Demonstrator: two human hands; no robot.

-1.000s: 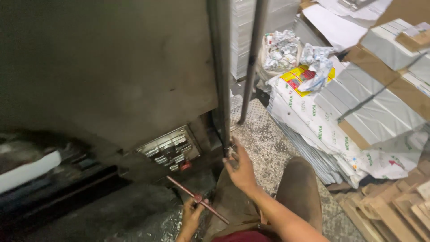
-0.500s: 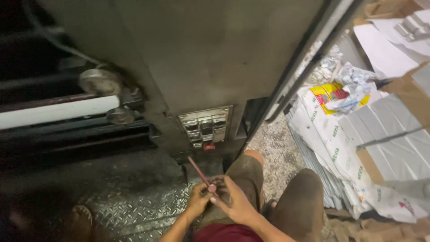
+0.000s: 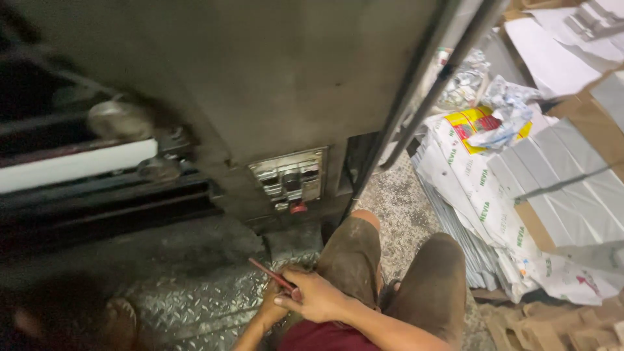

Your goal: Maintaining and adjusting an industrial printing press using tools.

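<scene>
Large grey metal machine housing point(image 3: 260, 71) fills the upper half of the view. A small control panel with buttons point(image 3: 290, 180) sits on its lower face at about 12 o'clock from the hands. Dark rollers and a white bar point(image 3: 71, 166) lie in the open machine side at 10 o'clock. Two slanted metal rails point(image 3: 422, 84) run up toward 1 o'clock.

At 3 o'clock: stacked printed white sheets point(image 3: 481, 195), grey flat cartons point(image 3: 572, 175), a yellow-and-red packet with crumpled wrap point(image 3: 484, 123). Brown cardboard scraps point(image 3: 559, 325) at 4 o'clock. The person's knees in brown shorts point(image 3: 390, 273) stand between the hands and these stacks.

Floor: diamond-pattern steel plate point(image 3: 188, 305) under the hands, speckled stone flooring point(image 3: 396, 201) toward 2 o'clock. Dim workshop light.

Thin red rod point(image 3: 273, 276) is low in the view, at 6 o'clock from the panel, slanting up toward 10 o'clock. Right hand point(image 3: 312, 296) is closed around its lower end; left hand point(image 3: 273, 305) lies just under it, fingers curled, touching the rod and the right hand.

Against half a second ago: both hands remain joined on the rod; the view has shifted, so the panel now sits closer to centre and the rod lies flatter.
</scene>
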